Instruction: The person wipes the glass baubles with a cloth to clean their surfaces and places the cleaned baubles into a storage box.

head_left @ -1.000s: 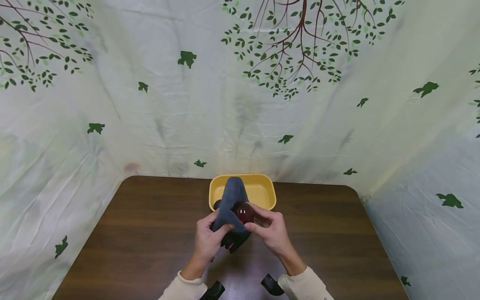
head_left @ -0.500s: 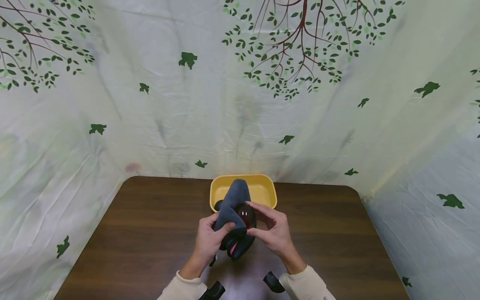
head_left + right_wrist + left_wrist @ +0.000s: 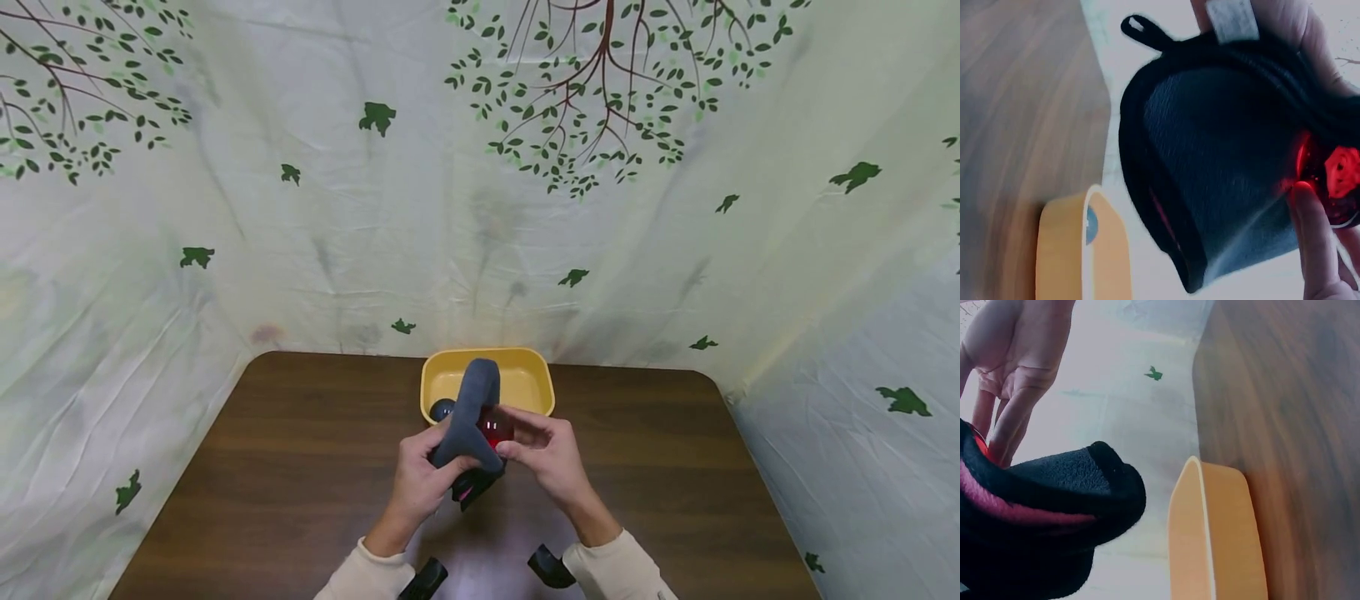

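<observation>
A grey cloth oven mitt [image 3: 467, 429] with black edging hangs between the two hands, above the table's middle. My left hand [image 3: 420, 471] pinches it, thumb on the near side. In the right wrist view the mitt [image 3: 1222, 131] shows a hanging loop [image 3: 1141, 32] and a white label [image 3: 1233, 20]. Its pink inside appears as a strip in the left wrist view. My right hand [image 3: 551, 454] holds a see-through red ball [image 3: 497, 427] by thumb and fingertips, against the mitt's right side. In the right wrist view the ball [image 3: 1338, 175] glows red.
Just beyond the hands, a yellow tub [image 3: 536, 379] stands at the table's far edge. A dark blue ball [image 3: 442, 409] lies in its near left corner. The brown table [image 3: 315, 467] ends at a cloth backdrop with leaf prints. Black straps [image 3: 550, 568] sit at the wrists.
The mitt has twisted in the left hand, and its black lower part shows less now. The red ball looks brighter. More of the dark blue ball in the tub is visible.
</observation>
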Demonstrator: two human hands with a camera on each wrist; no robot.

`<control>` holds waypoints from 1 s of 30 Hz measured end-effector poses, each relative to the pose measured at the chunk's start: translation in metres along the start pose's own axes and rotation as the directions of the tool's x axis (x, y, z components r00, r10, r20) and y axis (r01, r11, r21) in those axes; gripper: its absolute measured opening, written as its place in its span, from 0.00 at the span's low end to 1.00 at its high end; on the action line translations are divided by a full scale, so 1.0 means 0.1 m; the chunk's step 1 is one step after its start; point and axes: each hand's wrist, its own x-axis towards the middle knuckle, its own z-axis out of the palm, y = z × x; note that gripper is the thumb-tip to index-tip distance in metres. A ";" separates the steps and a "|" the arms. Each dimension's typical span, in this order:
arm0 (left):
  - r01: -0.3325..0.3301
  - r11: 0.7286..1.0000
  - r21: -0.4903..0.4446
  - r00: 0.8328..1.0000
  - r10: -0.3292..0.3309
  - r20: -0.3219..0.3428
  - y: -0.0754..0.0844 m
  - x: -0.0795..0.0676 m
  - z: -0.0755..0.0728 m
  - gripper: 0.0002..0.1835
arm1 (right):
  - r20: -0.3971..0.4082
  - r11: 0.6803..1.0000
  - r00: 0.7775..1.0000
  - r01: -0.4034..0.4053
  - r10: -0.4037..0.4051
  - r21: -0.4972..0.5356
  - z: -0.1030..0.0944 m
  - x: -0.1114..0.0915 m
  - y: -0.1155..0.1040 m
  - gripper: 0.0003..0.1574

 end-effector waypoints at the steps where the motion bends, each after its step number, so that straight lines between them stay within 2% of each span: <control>1: -0.007 1.000 0.010 1.000 0.007 0.002 -0.01 0.00 0.00 0.28 | -0.017 0.999 0.999 -0.038 0.038 0.016 0.01 0.00 -0.01 0.31; 5: -0.022 0.999 0.037 1.000 0.021 0.008 -0.03 0.00 -0.01 0.29 | -0.064 0.988 0.987 -0.147 0.149 0.040 0.04 0.00 -0.03 0.27; 8: -0.005 0.999 0.041 1.000 0.005 -0.006 -0.03 0.01 0.00 0.29 | -0.086 0.987 0.983 -0.156 0.159 0.037 0.06 0.00 -0.03 0.26; 10: 0.039 0.998 0.051 0.999 -0.037 -0.027 0.05 0.03 0.02 0.27 | -0.081 0.991 0.989 -0.122 0.126 0.049 0.07 -0.01 -0.02 0.27; 13: 0.131 0.991 0.036 0.989 -0.128 -0.068 0.08 0.02 0.04 0.24 | -0.062 0.995 0.996 -0.053 0.058 0.085 0.07 -0.01 0.00 0.33; 15: 0.191 0.981 0.032 0.978 -0.188 -0.089 0.10 0.02 0.05 0.20 | -0.046 0.996 0.999 -0.002 0.007 0.093 0.06 -0.01 0.01 0.36; 17: 0.242 0.970 0.008 0.965 -0.240 -0.105 0.05 0.00 0.06 0.17 | -0.037 0.995 0.998 0.052 -0.050 0.083 0.06 0.00 0.03 0.38; 22: 0.344 0.934 -0.101 0.930 -0.353 -0.105 0.08 0.02 0.06 0.13 | -0.005 0.978 0.980 0.201 -0.201 0.048 0.05 0.02 0.10 0.38; 25: 0.337 0.932 -0.136 0.933 -0.350 -0.086 0.08 0.01 0.05 0.13 | -0.013 0.975 0.975 0.221 -0.221 0.026 0.05 0.02 0.12 0.38; 30: 0.265 0.959 -0.103 0.962 -0.271 -0.047 0.05 -0.01 0.02 0.14 | -0.085 0.990 0.988 0.126 -0.131 -0.059 0.07 -0.01 0.09 0.35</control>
